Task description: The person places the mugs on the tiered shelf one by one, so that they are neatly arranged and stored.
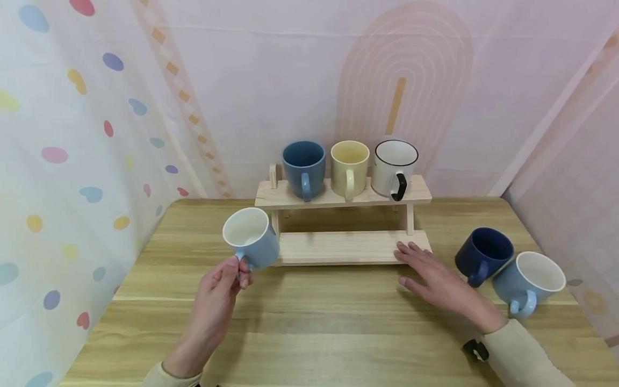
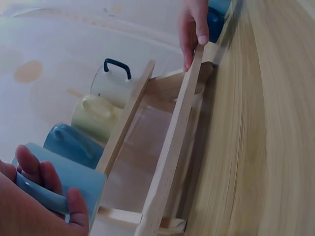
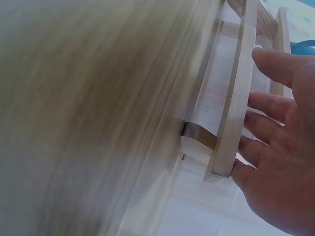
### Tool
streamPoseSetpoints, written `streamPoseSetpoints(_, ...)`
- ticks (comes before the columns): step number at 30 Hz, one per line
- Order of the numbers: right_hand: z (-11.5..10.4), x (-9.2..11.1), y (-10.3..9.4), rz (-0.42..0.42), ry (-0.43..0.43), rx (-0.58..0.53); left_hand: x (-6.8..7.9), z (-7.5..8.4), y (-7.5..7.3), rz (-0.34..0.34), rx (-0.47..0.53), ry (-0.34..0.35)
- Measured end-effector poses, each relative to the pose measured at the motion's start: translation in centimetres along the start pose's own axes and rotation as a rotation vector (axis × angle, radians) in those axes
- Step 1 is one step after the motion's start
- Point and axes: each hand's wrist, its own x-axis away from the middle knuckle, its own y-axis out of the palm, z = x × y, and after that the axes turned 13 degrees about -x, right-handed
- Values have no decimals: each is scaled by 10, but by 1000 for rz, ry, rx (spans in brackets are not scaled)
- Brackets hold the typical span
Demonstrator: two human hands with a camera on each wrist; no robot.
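My left hand (image 1: 220, 293) grips a light blue mug (image 1: 263, 247) by its handle, fingers curled round it. The mug is held tilted at the left end of a two-tier wooden rack (image 1: 338, 248), overlapping its lower shelf in the head view. My right hand (image 1: 437, 279) rests with extended fingers on the right end of that lower shelf. On the upper shelf stand a blue mug (image 1: 304, 166), a pale yellow mug (image 1: 355, 174) and a white mug (image 1: 387, 177) with a black rim and handle, their handles facing forward.
To the right of the rack stand a dark blue mug (image 1: 466, 258) and another light blue mug (image 1: 512, 279), close together near the table's right edge. Patterned curtains (image 1: 271, 97) hang behind and beside the wooden table (image 1: 329, 333).
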Motion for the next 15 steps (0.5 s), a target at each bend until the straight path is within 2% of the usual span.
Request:
streamPoseSetpoints(6,0,0,-2,-6,0,-5,-6,0,11,0,4,-18)
streamPoseSetpoints(15,1,0,-1,-10,12,-9,-18,-10,28,12,-13,-47)
